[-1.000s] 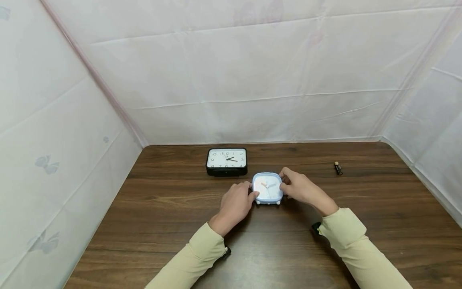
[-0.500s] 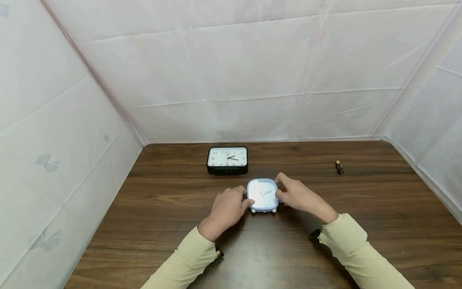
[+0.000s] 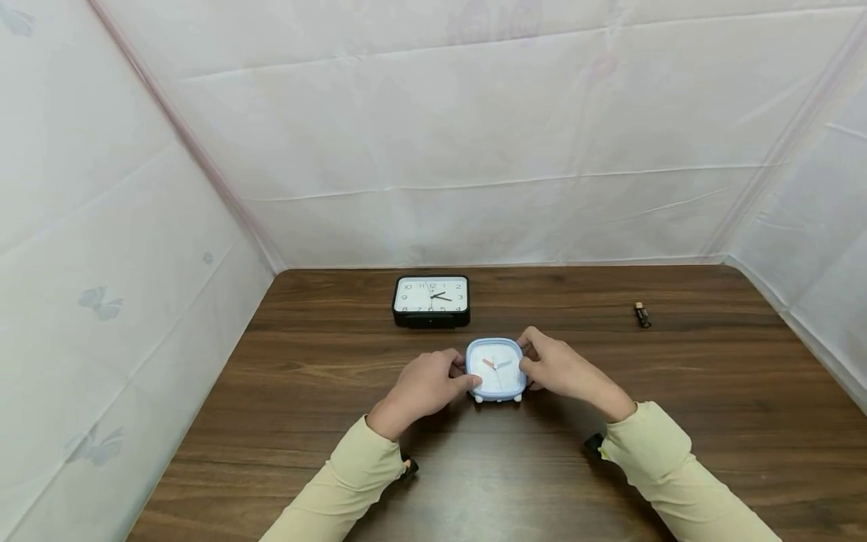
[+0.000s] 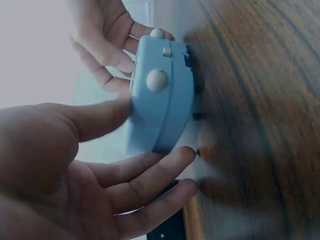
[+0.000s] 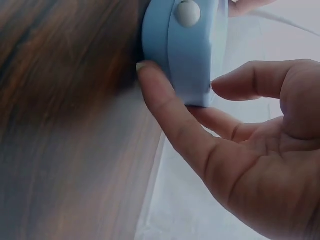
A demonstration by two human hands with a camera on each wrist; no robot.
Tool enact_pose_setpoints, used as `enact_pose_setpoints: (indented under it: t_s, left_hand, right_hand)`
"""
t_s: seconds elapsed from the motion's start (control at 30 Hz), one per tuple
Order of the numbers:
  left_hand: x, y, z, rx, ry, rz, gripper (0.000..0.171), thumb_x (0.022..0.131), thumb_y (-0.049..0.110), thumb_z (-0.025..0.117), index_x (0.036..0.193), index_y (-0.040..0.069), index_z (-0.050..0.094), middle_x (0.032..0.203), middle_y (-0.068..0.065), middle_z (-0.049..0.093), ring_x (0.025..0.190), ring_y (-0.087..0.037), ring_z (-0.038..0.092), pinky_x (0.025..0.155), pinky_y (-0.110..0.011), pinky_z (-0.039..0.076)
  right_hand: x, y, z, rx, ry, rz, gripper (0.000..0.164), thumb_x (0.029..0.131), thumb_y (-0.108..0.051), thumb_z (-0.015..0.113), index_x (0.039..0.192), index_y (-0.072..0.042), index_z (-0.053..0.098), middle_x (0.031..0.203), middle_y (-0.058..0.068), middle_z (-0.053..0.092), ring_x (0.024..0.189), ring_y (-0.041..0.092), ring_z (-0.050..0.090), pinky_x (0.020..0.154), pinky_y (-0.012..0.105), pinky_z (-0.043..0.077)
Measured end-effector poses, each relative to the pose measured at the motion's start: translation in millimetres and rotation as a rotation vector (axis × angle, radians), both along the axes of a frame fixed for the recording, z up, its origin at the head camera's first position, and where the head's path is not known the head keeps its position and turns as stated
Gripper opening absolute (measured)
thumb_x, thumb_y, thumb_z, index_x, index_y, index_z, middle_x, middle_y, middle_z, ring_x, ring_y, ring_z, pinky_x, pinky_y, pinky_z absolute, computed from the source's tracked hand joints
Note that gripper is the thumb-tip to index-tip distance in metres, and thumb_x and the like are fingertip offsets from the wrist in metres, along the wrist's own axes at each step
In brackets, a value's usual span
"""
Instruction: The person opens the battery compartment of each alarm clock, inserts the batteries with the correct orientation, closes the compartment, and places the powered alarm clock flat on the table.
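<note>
A small light-blue alarm clock (image 3: pixel 497 369) with a white dial and round white feet is held face up close over the table. My left hand (image 3: pixel 430 380) grips its left side, the thumb on the front rim and the fingers along the edge. On the opposite side my right hand (image 3: pixel 558 365) pinches it between thumb and fingers. In the left wrist view the underside of the clock (image 4: pixel 165 100) shows its two feet and a small white tab. The right wrist view has a fingertip of the right hand (image 5: pixel 240 145) at the clock's back edge.
Behind the blue clock lies a black rectangular alarm clock (image 3: pixel 431 301) with a white dial. A black battery with a gold end (image 3: pixel 642 315) lies at the right of the brown wooden table (image 3: pixel 305 421). White cloth walls (image 3: pixel 433 150) stand around the table.
Both hands have brought the blue clock slightly nearer the front of the table, mostly in the first half second. The black clock and the battery stay in place.
</note>
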State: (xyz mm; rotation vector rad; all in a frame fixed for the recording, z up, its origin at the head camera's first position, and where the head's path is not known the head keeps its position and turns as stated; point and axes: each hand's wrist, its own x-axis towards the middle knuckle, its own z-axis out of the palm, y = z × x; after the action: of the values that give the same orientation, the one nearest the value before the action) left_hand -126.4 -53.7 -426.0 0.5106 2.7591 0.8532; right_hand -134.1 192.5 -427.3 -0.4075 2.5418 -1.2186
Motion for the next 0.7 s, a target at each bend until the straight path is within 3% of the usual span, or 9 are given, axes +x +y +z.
enact_pose_setpoints:
  t_s: [0.13,0.3,0.43,0.6,0.7]
  left_hand:
    - [-2.0,-1.9,-2.2,0.018,-0.032,0.019,0.049,0.103,0.045,0.068,0.125,0.002,0.072,0.104,-0.002,0.075,0.088,-0.016,0.068,0.082,-0.041,0.055]
    - [-2.7,-0.4,-1.5,-0.006,-0.015,0.036,0.059,0.102,0.051,0.067,0.131,0.0,0.071,0.117,-0.008,0.074,0.106,-0.026,0.069,0.09,-0.047,0.055]
    - [-0.9,0.1,-0.9,-0.019,-0.003,0.053,0.058,0.103,0.055,0.063,0.125,0.002,0.075,0.117,-0.01,0.072,0.109,-0.028,0.068,0.091,-0.049,0.054]
    - [-1.2,-1.0,-2.9,-0.006,0.006,0.056,0.059,0.107,0.058,0.052,0.11,0.005,0.08,0.105,-0.005,0.07,0.098,-0.021,0.065,0.084,-0.046,0.052]
    - [-2.2,0.1,-4.4,0.039,-0.002,0.061,0.056,0.107,0.054,0.052,0.111,0.004,0.078,0.105,-0.005,0.07,0.097,-0.021,0.064,0.085,-0.047,0.052]
  right_hand:
    - [-0.4,-1.4,-2.6,-0.015,-0.025,-0.018,0.027,0.102,0.0,0.053,0.127,0.011,0.055,0.101,0.017,0.067,0.076,0.023,0.07,0.068,0.039,0.062]
    - [-1.3,-1.8,-4.1,-0.02,-0.038,-0.025,0.029,0.103,0.001,0.05,0.129,0.014,0.053,0.101,0.018,0.067,0.076,0.023,0.07,0.067,0.04,0.061]
    - [-2.1,-1.5,-5.8,-0.045,-0.051,-0.028,0.03,0.103,0.003,0.049,0.129,0.016,0.052,0.101,0.019,0.067,0.077,0.024,0.071,0.068,0.04,0.062]
    - [-3.1,-1.3,-7.1,-0.086,-0.09,-0.04,0.031,0.102,0.005,0.047,0.13,0.017,0.051,0.103,0.021,0.066,0.079,0.025,0.071,0.07,0.04,0.062]
    - [-3.8,-1.0,-7.2,-0.102,-0.111,-0.045,0.032,0.102,0.005,0.046,0.131,0.018,0.049,0.103,0.022,0.065,0.079,0.027,0.072,0.07,0.041,0.063]
